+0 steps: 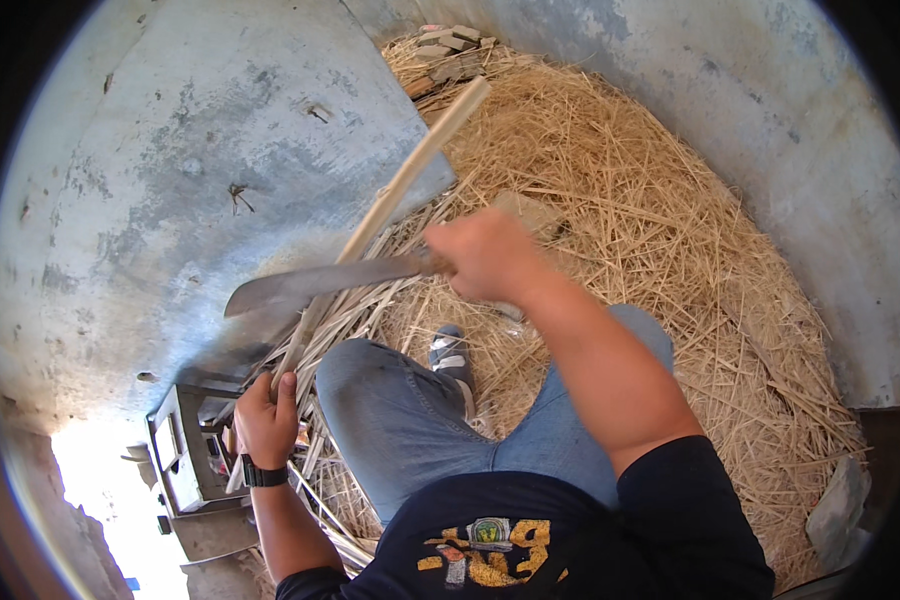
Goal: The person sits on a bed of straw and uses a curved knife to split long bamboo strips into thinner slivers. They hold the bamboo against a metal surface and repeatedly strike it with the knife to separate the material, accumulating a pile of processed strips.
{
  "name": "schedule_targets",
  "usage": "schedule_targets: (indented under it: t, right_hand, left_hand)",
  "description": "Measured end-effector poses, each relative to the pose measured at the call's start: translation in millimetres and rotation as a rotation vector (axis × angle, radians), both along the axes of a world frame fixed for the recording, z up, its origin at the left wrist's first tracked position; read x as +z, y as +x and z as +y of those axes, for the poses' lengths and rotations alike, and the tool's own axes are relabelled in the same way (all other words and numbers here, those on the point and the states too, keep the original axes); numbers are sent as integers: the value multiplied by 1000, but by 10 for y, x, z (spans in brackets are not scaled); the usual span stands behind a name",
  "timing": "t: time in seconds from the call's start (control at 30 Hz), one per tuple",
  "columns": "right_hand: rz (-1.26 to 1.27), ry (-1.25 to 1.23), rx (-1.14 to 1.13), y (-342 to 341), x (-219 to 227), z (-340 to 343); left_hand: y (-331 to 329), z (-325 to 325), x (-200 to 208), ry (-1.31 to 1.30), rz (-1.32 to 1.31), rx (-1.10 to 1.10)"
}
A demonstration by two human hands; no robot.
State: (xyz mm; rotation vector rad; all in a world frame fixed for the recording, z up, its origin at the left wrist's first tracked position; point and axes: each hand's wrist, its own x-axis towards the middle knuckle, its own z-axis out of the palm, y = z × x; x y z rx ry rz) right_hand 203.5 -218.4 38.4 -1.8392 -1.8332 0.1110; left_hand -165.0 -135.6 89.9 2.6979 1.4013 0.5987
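My right hand [490,255] is closed round the handle of a machete [315,283], whose broad dark blade points left. The blade lies across a long bamboo strip [410,172], and whether it cuts into the strip I cannot tell. Low on the left, my left hand [267,415] grips the near end of that strip, thumb along it. The strip slants up and away to the right, its far end in the air. Beside my left knee lies a bundle of thin split strips [355,312].
Straw-like shavings [630,190] cover the floor ahead and to the right. Worn blue-grey walls [200,130] stand left and right. A small box-like metal frame [185,455] is beside my left wrist. Several bricks [450,45] are piled at the back, and a flat block [530,213] lies among the shavings.
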Motion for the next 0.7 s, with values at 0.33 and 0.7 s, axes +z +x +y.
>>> schedule_targets:
  t: [0.33, 0.7]
  right_hand:
    - [446, -5, -235, 264, -152, 20]
    - [619, 144, -569, 801, -267, 29]
  left_hand:
    - [-78, 7, -7, -7, 21, 5]
    - [-434, 86, 26, -39, -136, -131]
